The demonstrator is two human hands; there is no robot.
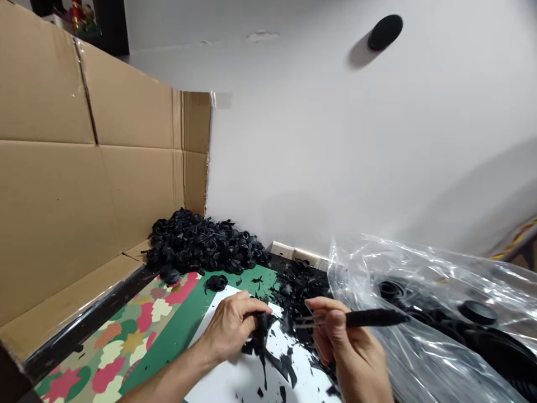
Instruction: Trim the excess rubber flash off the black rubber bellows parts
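My left hand (235, 324) is closed on a dark rubber-like piece (260, 330), with ragged strips hanging from it over a white sheet (218, 369). To its right, my right hand (348, 347) grips a slim tool with a black handle (375, 318) and a thin metal front end (310, 321) pointing left. The exact kind of tool cannot be made out. The metal end stands a little apart from the piece. Black scraps (285, 366) are scattered on the sheet below both hands.
Behind lies a heap of black ribbed pieces (201, 243), with one loose piece (216, 282) in front. More scraps (300, 285) pile up right of it. A clear plastic bag (419, 268) with round black parts (478, 312) stands right. Cardboard (138, 184) walls the left; patterned paper (121, 347) lies below.
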